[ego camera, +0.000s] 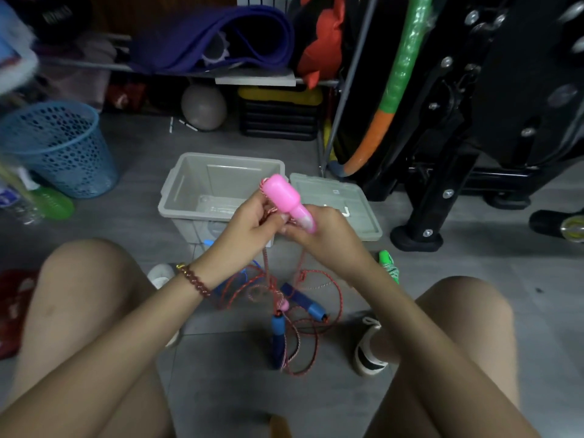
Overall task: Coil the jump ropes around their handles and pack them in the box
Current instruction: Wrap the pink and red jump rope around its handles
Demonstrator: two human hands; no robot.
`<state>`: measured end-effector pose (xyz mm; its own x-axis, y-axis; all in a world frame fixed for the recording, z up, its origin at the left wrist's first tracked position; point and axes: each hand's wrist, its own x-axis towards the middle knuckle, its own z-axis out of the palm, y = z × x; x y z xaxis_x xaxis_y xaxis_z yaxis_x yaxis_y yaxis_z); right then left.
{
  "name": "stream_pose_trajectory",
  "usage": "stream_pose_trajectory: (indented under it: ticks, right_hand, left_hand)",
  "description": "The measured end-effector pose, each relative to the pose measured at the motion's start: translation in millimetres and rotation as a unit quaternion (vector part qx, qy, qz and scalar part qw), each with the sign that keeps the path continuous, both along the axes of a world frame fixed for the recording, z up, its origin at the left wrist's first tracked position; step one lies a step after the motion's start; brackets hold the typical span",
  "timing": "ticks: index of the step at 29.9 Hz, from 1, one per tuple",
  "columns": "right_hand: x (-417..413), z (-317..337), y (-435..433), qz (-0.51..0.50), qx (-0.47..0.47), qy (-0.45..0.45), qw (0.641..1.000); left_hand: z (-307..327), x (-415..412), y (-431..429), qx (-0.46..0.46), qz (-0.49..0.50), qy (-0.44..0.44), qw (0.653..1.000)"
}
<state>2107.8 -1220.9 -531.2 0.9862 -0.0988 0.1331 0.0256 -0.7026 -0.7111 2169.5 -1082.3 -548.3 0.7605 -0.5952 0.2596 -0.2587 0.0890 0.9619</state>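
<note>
A pink jump-rope handle is held up in front of the open grey box. My right hand grips its lower end. My left hand pinches the red-and-white rope just beside the handle. The rope hangs down to a loose tangle on the floor between my knees. Two blue handles lie in that tangle. A green handle wrapped in cord lies on the floor to the right.
The box's grey lid lies flat to its right. A blue mesh basket and a green bottle stand at the left. Black gym equipment and a hoop crowd the right. My shoes flank the ropes.
</note>
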Motion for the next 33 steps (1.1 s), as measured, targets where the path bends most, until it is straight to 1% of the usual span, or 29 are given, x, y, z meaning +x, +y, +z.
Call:
stream_pose_trajectory:
  ticks: [3, 5, 7, 9, 11, 12, 14, 16, 17, 18, 20, 21, 23, 24, 25, 27, 30, 33]
  right_hand:
    - [2, 3, -2, -0.025, 0.094, -0.027, 0.995]
    - [1, 8, -4, -0.036, 0.160, -0.033, 0.986]
    - [0, 10, -4, -0.034, 0.203, -0.042, 0.978]
    - [-5, 12, -3, -0.016, 0.242, -0.046, 0.969]
    - [-9, 16, -5, 0.018, 0.315, -0.036, 0.948]
    - [-10, 18, -6, 0.032, 0.361, -0.031, 0.932]
    - [-11, 19, -7, 0.029, 0.444, -0.019, 0.896]
    - [-10, 16, -7, 0.009, 0.467, -0.025, 0.884]
    - [-9, 14, -6, -0.003, 0.458, -0.032, 0.889]
    - [-8, 11, -5, -0.020, 0.428, -0.039, 0.903]
    - [-7, 7, -4, -0.059, 0.291, -0.060, 0.953]
    - [-6, 6, -3, -0.071, 0.214, -0.065, 0.972]
    - [-7, 7, -2, -0.080, 0.101, -0.047, 0.991]
    - [-8, 8, -1, -0.080, 0.068, -0.028, 0.994]
    - [-9, 8, 1, -0.080, 0.046, -0.007, 0.996]
    - [-9, 7, 6, -0.085, 0.037, 0.023, 0.995]
    - [-9, 3, 22, -0.058, 0.059, 0.049, 0.995]
    - [-5, -2, 31, -0.044, 0.070, 0.070, 0.994]
  left_hand:
    - [1, 4, 0, -0.018, -0.012, 0.011, 1.000]
    - [-3, 7, 1, -0.009, -0.017, 0.011, 1.000]
    - [-11, 7, 1, 0.025, -0.041, 0.008, 0.999]
    - [-28, 7, -1, 0.086, -0.071, 0.014, 0.994]
    - [-47, 12, -1, 0.139, -0.093, 0.057, 0.984]
    - [-59, 15, 2, 0.160, -0.097, 0.080, 0.979]
    - [-82, 24, 15, 0.207, -0.076, 0.103, 0.970]
    - [-101, 30, 32, 0.240, -0.045, 0.108, 0.964]
    - [-107, 32, 40, 0.248, -0.038, 0.108, 0.962]
    - [-110, 33, 45, 0.253, -0.034, 0.105, 0.961]
    - [-105, 33, 50, 0.246, -0.021, 0.097, 0.964]
    - [-99, 33, 50, 0.232, -0.006, 0.091, 0.968]
    - [-81, 33, 50, 0.197, 0.030, 0.073, 0.977]
    - [-70, 31, 51, 0.173, 0.044, 0.062, 0.982]
    - [-60, 29, 51, 0.143, 0.052, 0.056, 0.987]
    - [-41, 22, 52, 0.090, 0.050, 0.046, 0.994]
    - [-18, 10, 52, 0.055, 0.033, 0.004, 0.998]
    - [-9, 2, 51, 0.033, 0.029, -0.015, 0.999]
